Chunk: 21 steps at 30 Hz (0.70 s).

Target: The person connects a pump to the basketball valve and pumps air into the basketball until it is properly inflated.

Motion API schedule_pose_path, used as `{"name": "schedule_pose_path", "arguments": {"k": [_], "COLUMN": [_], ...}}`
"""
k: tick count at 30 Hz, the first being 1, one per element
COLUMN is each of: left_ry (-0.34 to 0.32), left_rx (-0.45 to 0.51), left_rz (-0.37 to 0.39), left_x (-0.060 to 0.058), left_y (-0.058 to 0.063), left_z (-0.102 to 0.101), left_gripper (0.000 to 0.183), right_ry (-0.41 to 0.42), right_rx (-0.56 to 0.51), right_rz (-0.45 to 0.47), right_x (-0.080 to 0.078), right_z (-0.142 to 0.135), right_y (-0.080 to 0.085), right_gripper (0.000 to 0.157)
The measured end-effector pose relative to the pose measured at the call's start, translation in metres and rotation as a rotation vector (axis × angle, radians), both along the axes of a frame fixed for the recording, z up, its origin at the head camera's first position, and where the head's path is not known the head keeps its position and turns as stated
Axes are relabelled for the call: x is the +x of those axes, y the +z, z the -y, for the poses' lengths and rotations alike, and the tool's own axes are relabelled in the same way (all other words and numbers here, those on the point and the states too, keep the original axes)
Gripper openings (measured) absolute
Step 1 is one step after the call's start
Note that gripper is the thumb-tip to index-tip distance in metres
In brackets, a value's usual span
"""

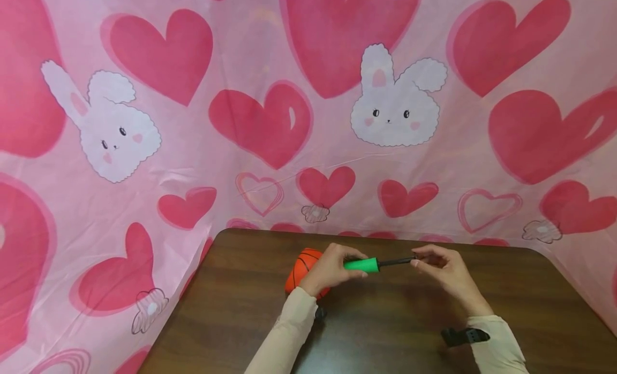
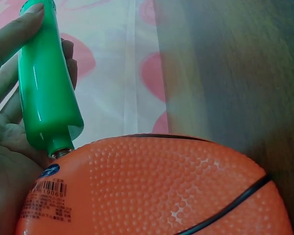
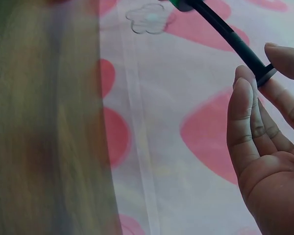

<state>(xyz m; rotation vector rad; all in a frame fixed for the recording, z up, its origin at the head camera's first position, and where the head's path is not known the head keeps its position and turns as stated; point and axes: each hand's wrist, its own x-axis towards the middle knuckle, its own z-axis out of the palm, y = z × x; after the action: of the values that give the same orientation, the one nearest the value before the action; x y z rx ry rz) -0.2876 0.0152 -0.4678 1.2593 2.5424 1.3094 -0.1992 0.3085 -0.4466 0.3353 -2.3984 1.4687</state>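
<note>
My left hand (image 1: pixel 332 267) grips the green barrel (image 1: pixel 363 265) of a small hand pump, its thumb lying along the barrel (image 2: pixel 49 88) in the left wrist view. Out of the barrel's right end runs a black plunger rod (image 1: pixel 396 261), pulled well out. The fingertips of my right hand (image 1: pixel 448 269) pinch the flat end of that rod; the right wrist view shows thumb and fingers around the rod (image 3: pixel 235 41). An orange toy basketball (image 1: pixel 301 269) sits by the left hand, partly hidden behind it. The pump's narrow metal-rimmed end meets the ball (image 2: pixel 161 191) near its printed label.
A dark wood-grain table (image 1: pixel 385 331) with rounded corners lies under both hands. Pink cloth (image 1: pixel 260 58) printed with hearts and rabbits hangs behind and to the sides. A black strap (image 1: pixel 465 336) is on the right wrist.
</note>
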Motion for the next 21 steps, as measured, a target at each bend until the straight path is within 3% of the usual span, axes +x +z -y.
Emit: {"name": "schedule_pose_path", "arguments": {"k": [9,21], "left_ry": [-0.001,-0.003], "left_rx": [0.01,0.01], "left_rz": [0.016,0.023], "left_x": [-0.001,-0.001], "left_y": [0.0,0.001], "left_z": [0.001,0.0], "left_gripper": [0.032,0.033], "right_ry": [-0.005,0.021], "right_rx": [-0.079,-0.124], "right_rz": [-0.033,-0.036], "right_x": [0.003,0.001], "right_z": [-0.02,-0.023], "right_y": [0.007,0.007], "right_gripper": [0.023,0.025]}}
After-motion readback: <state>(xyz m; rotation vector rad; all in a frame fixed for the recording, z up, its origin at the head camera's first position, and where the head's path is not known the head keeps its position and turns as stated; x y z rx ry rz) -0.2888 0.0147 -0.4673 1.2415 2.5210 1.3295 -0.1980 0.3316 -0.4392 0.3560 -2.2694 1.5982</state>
